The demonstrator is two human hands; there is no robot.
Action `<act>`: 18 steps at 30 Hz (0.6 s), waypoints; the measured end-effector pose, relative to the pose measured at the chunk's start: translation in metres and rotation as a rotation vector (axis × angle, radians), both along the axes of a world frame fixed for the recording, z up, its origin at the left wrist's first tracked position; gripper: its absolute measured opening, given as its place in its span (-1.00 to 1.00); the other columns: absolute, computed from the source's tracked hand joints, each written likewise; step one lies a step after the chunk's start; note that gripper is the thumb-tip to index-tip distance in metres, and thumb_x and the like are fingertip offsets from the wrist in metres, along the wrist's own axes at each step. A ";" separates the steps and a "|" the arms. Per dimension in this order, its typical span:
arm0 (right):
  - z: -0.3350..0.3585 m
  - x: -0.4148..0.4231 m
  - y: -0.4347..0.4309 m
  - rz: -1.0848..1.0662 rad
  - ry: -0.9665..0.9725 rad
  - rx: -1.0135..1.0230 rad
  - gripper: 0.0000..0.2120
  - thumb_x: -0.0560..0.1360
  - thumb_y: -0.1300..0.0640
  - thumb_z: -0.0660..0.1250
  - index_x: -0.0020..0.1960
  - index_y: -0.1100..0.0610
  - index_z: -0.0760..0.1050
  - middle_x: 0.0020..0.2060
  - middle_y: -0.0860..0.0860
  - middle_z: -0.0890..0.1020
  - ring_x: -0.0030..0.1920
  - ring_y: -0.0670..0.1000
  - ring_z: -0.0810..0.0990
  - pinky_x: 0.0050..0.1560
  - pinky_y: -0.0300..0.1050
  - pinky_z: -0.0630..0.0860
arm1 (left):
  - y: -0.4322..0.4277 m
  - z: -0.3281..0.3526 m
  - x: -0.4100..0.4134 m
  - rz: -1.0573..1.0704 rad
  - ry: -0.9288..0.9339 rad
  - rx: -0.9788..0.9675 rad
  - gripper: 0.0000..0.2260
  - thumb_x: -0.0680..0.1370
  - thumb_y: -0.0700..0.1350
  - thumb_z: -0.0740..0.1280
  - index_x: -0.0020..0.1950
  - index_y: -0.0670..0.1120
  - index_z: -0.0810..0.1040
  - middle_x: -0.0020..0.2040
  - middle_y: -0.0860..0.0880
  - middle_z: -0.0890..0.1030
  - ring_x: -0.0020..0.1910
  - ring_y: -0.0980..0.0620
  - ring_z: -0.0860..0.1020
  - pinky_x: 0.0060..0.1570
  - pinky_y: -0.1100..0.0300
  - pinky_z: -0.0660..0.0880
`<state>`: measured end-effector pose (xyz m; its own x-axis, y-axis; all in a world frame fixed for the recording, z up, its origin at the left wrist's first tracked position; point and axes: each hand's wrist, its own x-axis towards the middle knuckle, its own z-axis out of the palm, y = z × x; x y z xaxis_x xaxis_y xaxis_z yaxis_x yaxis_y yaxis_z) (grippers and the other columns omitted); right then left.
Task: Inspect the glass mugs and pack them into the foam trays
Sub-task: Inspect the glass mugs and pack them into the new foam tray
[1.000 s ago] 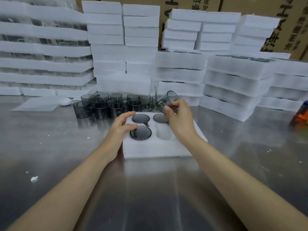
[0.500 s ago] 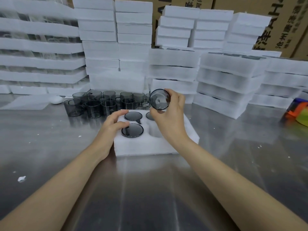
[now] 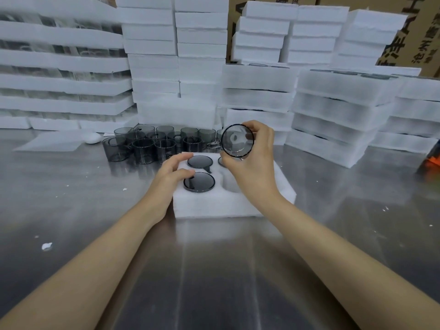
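Note:
A white foam tray lies on the steel table in front of me. Three of its round pockets hold smoky glass mugs, such as the near left one; the near right pocket is bare. My right hand grips another grey glass mug above the tray, tipped on its side with its mouth facing me. My left hand rests on the tray's left edge, fingers touching the foam beside the packed mugs. Several loose grey mugs stand in a cluster behind the tray.
Tall stacks of white foam trays line the back and right of the table, with cardboard boxes behind. A flat foam sheet and a small white object lie at left. An orange item sits at the right edge.
My right hand has lifted the mug from near the cluster and turned it so its mouth faces me. The left hand has stayed on the tray.

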<state>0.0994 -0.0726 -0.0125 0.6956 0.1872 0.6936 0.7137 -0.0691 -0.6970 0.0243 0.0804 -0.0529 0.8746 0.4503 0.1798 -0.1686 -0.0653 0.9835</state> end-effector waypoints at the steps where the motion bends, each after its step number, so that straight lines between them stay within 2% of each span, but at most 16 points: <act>1: 0.000 0.000 0.000 0.004 0.004 -0.003 -0.45 0.29 0.36 0.48 0.21 0.19 0.35 0.13 0.05 0.39 0.17 0.02 0.42 0.18 -0.24 0.39 | 0.000 0.000 0.000 0.000 0.002 0.005 -0.59 0.29 -0.08 0.34 0.13 0.11 0.57 0.35 -0.08 0.45 0.37 -0.09 0.40 0.41 -0.12 0.27; 3: 0.000 -0.001 0.001 0.018 0.017 -0.001 -0.46 0.30 0.33 0.48 0.20 0.15 0.35 0.12 0.03 0.45 0.18 0.07 0.44 0.21 -0.06 0.42 | -0.001 0.000 0.000 0.028 -0.012 0.058 -0.63 0.33 -0.09 0.35 0.13 0.12 0.55 0.36 -0.05 0.43 0.37 -0.03 0.38 0.42 -0.09 0.26; 5: 0.000 -0.001 0.000 0.053 0.008 0.000 -0.48 0.31 0.30 0.49 0.17 0.07 0.35 0.10 0.02 0.50 0.17 0.07 0.47 0.19 0.02 0.44 | 0.000 -0.001 -0.001 0.123 -0.092 0.214 -0.69 0.42 -0.11 0.34 0.15 0.11 0.52 0.36 0.00 0.40 0.37 0.06 0.36 0.43 -0.01 0.25; 8: 0.000 -0.003 -0.002 0.152 -0.050 -0.055 -0.45 0.32 0.28 0.51 0.18 0.00 0.34 0.09 -0.02 0.52 0.15 -0.04 0.50 0.16 -0.02 0.49 | 0.001 0.006 -0.006 0.181 -0.239 0.402 -0.66 0.50 0.05 0.28 0.26 0.03 0.49 0.29 0.07 0.48 0.31 0.15 0.43 0.35 0.09 0.35; 11: -0.001 -0.002 -0.002 0.268 -0.048 -0.139 -0.43 0.34 0.27 0.52 0.27 0.09 0.38 0.14 -0.01 0.54 0.16 -0.07 0.52 0.12 -0.05 0.54 | -0.013 0.017 -0.009 0.014 -0.307 0.361 -0.57 0.50 0.21 0.25 0.34 0.13 0.43 0.23 0.15 0.56 0.27 0.14 0.50 0.21 0.22 0.43; 13: -0.001 -0.002 -0.003 0.315 -0.050 -0.153 -0.42 0.36 0.25 0.51 0.30 0.07 0.37 0.14 -0.06 0.54 0.15 -0.11 0.53 0.08 -0.20 0.54 | -0.024 0.018 -0.008 -0.047 -0.282 0.419 -0.54 0.49 0.20 0.30 0.38 0.28 0.33 0.27 0.23 0.52 0.30 0.21 0.46 0.22 0.27 0.42; 15: -0.001 -0.002 -0.005 0.387 -0.031 -0.157 -0.43 0.40 0.28 0.43 0.32 -0.02 0.34 0.15 -0.14 0.53 0.17 -0.16 0.52 0.08 -0.30 0.50 | -0.028 0.017 -0.008 -0.026 -0.265 0.462 -0.49 0.50 0.13 0.32 0.42 0.31 0.26 0.28 0.29 0.50 0.29 0.26 0.45 0.18 0.38 0.41; 18: 0.002 0.002 -0.008 0.539 0.077 -0.126 -0.44 0.44 0.43 0.19 0.32 -0.04 0.34 0.19 -0.06 0.53 0.24 -0.06 0.50 0.19 -0.14 0.50 | -0.025 0.014 -0.009 -0.013 -0.259 0.430 -0.50 0.53 0.04 0.32 0.43 0.28 0.25 0.26 0.14 0.55 0.24 0.08 0.54 0.20 0.26 0.43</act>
<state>0.1009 -0.0803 -0.0102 0.5261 0.6089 0.5937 0.6182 0.2056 -0.7586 0.0148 0.0552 -0.0389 0.7817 0.2769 0.5588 -0.4075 -0.4515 0.7938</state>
